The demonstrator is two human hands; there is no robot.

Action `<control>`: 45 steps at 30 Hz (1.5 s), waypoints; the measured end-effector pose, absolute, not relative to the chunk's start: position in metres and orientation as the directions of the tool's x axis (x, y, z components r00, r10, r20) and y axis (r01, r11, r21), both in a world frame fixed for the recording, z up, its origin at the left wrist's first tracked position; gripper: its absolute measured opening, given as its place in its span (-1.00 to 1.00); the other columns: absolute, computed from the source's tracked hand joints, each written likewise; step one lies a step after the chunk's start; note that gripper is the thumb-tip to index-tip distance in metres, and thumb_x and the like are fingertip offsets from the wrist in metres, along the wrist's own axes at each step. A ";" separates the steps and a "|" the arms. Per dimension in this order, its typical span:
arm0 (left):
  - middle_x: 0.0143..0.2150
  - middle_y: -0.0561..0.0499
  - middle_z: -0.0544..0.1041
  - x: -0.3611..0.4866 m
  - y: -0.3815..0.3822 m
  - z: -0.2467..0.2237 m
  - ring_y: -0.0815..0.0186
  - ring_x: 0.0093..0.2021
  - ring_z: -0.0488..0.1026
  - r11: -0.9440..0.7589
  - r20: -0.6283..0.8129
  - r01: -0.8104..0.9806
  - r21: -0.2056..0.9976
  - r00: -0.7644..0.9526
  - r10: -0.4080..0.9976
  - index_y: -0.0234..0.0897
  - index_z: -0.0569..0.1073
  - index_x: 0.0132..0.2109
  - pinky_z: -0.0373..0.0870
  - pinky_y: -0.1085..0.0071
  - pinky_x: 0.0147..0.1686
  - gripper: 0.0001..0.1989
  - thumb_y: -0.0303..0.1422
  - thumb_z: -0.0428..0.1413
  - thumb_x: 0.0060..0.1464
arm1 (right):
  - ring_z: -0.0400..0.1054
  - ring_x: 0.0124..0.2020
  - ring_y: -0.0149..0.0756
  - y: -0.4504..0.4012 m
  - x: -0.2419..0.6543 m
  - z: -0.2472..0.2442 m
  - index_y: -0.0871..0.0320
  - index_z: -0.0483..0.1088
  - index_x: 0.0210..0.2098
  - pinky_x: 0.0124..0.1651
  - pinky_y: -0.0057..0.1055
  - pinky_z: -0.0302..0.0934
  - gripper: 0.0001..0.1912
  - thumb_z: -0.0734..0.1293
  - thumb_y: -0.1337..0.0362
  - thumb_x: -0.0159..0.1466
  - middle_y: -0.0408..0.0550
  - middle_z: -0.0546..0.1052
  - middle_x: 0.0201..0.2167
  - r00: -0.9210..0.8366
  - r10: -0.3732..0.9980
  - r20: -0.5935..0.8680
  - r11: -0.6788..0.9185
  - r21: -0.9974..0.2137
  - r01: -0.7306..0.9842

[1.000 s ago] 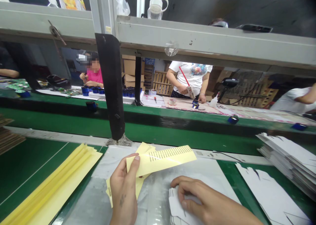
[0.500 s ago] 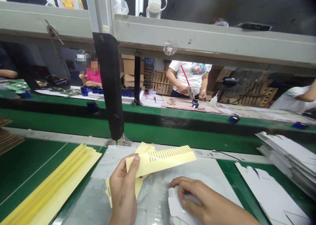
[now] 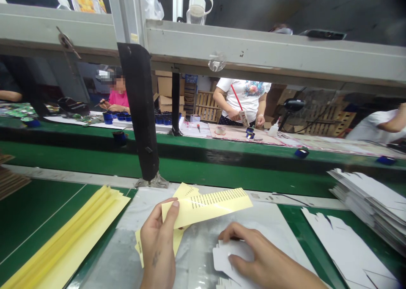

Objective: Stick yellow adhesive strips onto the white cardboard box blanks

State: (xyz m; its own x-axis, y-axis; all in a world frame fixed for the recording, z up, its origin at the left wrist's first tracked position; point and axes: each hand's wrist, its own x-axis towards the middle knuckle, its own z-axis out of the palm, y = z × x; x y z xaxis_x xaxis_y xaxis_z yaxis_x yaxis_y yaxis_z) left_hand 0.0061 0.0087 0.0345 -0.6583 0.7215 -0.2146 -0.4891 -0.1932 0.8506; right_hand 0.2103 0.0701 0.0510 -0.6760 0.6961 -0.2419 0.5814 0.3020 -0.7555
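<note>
Between thumb and fingers, my left hand (image 3: 160,242) pinches a yellow label sheet (image 3: 212,208) with rows of small dark print. More yellow sheets (image 3: 187,190) lie behind and beneath it on the grey work surface (image 3: 127,238). My right hand (image 3: 253,255) is closed on a folded white card piece (image 3: 223,259), its thumb on top and its fingers at the far edge. Further white card edges (image 3: 223,284) show just below that piece.
Long yellow sheets (image 3: 72,238) lie at the left. Flat white cards (image 3: 345,246) and a taller stack (image 3: 374,204) stand at the right. A black-wrapped post (image 3: 139,111) rises ahead. Beyond the green conveyor (image 3: 196,166), a person (image 3: 242,98) holds a tool.
My right hand has shifted the top white card piece slightly left, away from the cards below. My left hand and its label sheet have stayed almost still.
</note>
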 end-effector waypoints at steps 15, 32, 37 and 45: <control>-0.17 -0.04 0.60 0.007 0.009 0.035 0.14 -0.14 0.53 -0.183 -0.207 -0.479 0.858 -0.649 0.732 -0.29 0.52 -0.12 0.43 0.44 -0.31 -0.53 -0.12 0.39 -0.14 | 0.25 0.21 -0.08 0.066 0.212 0.050 -0.04 0.25 0.21 0.31 -0.08 0.02 -0.49 0.29 0.18 0.26 -0.06 0.46 0.15 -0.661 0.701 -0.267 0.249 -0.777 0.579; -0.22 -0.04 0.61 0.010 0.008 0.040 0.12 -0.16 0.55 -0.164 -0.255 -0.519 0.839 -0.642 0.723 -0.29 0.55 -0.11 0.48 0.43 -0.33 -0.45 -0.14 0.45 -0.27 | -0.20 0.46 0.07 0.056 0.242 0.076 0.07 0.09 0.37 0.47 -0.03 -0.30 0.01 0.50 0.14 -0.01 0.00 -0.04 0.46 -0.517 0.792 -0.323 0.279 -0.562 0.779; -0.21 -0.05 0.61 0.010 0.006 0.041 0.11 -0.11 0.54 -0.129 -0.289 -0.529 0.839 -0.634 0.717 -0.28 0.56 -0.12 0.45 0.50 -0.41 -0.46 -0.16 0.45 -0.28 | -0.15 0.43 0.22 0.056 0.266 0.060 0.22 0.27 0.28 0.45 0.05 -0.21 0.00 0.58 0.17 -0.12 0.17 0.09 0.41 -0.458 0.810 -0.366 0.312 -0.393 0.865; -0.24 -0.05 0.61 0.008 0.009 0.042 0.13 -0.21 0.58 -0.140 -0.308 -0.538 0.831 -0.655 0.690 -0.26 0.60 -0.23 0.48 0.57 -0.48 -0.52 -0.20 0.48 -0.37 | 0.39 0.02 -0.08 0.043 0.275 0.068 0.02 0.27 -0.27 0.01 -0.36 0.32 -0.59 0.47 0.25 -0.08 -0.08 0.51 -0.03 -0.324 0.917 -0.233 0.118 -0.618 0.777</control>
